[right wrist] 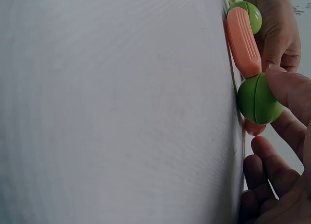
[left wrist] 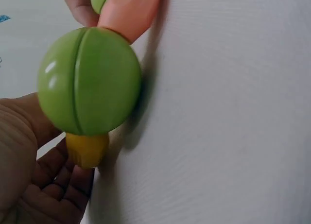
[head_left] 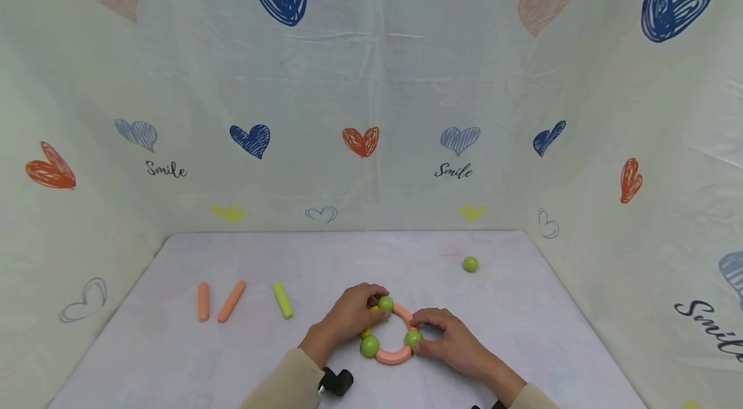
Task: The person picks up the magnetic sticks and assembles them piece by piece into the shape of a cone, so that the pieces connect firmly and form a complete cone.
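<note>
- Ring [head_left: 393,356] at lower centre of frame. Left hand [head_left: 353,312] pinches its upper green ball [head_left: 386,303]; right hand [head_left: 455,339] pinches its right ball [head_left: 413,339].
- Probably best: push along the curve, avoid twisting.
- Pink sticks [head_left: 203,302], lime stick [head_left: 282,300] at left; loose ball [head_left: 471,264] right of centre. Left hand partly hides yellow arc [head_left: 366,333].

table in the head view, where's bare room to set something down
Bare: right of the right hand; also beyond the left hand, between lime stick and lone green ball. Crowded: around the ring, between both hands.
</note>
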Tool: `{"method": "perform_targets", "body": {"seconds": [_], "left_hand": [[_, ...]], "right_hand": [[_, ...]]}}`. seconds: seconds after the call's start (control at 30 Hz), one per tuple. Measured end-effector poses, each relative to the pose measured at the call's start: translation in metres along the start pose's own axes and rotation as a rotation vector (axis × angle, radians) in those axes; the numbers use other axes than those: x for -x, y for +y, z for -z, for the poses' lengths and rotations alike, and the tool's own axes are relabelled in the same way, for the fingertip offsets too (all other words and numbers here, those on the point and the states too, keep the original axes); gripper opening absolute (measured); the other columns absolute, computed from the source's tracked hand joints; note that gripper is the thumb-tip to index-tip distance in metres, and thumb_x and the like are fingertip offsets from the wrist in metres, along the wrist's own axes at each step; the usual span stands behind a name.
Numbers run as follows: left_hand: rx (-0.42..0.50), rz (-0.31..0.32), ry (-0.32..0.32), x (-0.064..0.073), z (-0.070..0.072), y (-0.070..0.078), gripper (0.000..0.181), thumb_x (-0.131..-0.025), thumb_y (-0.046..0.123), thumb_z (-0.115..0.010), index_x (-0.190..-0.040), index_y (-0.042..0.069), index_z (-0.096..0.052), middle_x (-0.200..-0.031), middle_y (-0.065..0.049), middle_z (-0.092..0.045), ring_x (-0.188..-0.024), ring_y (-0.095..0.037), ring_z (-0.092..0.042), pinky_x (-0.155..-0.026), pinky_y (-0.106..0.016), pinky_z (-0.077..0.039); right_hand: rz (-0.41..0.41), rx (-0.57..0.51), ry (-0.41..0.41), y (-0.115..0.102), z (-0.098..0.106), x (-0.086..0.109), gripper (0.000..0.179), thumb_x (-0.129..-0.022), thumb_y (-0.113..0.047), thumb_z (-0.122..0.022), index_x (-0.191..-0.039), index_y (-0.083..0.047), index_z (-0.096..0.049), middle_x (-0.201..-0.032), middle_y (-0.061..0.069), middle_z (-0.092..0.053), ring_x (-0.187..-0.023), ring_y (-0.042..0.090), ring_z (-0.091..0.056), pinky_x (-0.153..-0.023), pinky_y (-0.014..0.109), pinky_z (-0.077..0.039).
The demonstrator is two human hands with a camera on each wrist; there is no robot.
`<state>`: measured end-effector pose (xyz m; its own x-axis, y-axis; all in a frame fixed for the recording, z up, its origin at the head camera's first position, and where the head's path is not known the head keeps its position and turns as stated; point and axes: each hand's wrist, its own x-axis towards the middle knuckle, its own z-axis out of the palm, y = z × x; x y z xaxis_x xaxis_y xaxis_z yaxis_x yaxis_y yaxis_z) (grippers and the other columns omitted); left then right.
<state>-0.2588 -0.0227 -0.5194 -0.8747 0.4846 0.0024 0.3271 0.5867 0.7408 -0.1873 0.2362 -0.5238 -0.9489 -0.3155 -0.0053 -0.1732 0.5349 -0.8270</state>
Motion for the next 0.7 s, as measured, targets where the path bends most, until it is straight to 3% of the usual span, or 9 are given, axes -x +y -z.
{"method": "perform_targets", "body": {"seconds": [0.3, 0.47, 0.7], "left_hand": [[-0.011, 0.013, 0.059, -0.0003, -0.0032, 0.0039, 0.031, -0.095, 0.023, -0.080, -0.124, 0.015, -0.074, -0.099, 0.009, -0.066, -0.088, -0.009, -0.057, -0.077, -0.028, -0.051], [-0.002, 0.016, 0.049, -0.0002, -0.0024, 0.0054, 0.033, -0.095, 0.023, -0.080, -0.126, 0.013, -0.073, -0.101, 0.008, -0.066, -0.090, -0.010, -0.057, -0.079, -0.029, -0.052], [-0.006, 0.032, 0.059, 0.0076, -0.0009, 0.0037, 0.039, -0.096, 0.029, -0.080, -0.130, 0.015, -0.070, -0.113, 0.004, -0.069, -0.099, -0.011, -0.062, -0.084, -0.034, -0.055]], "right_hand": [[0.024, 0.040, -0.004, 0.0000, -0.0007, 0.0013, 0.029, -0.089, -0.038, -0.084, -0.116, -0.028, -0.076, -0.136, -0.004, -0.066, -0.136, 0.032, -0.053, -0.114, 0.043, -0.042], [0.043, 0.025, -0.006, 0.0001, -0.0006, 0.0013, 0.031, -0.089, -0.037, -0.085, -0.117, -0.027, -0.076, -0.135, -0.004, -0.066, -0.135, 0.029, -0.054, -0.114, 0.037, -0.042], [0.028, 0.017, -0.014, 0.0002, -0.0019, -0.0005, 0.032, -0.089, -0.035, -0.085, -0.118, -0.027, -0.075, -0.135, -0.006, -0.065, -0.134, 0.027, -0.054, -0.114, 0.040, -0.042]]}}
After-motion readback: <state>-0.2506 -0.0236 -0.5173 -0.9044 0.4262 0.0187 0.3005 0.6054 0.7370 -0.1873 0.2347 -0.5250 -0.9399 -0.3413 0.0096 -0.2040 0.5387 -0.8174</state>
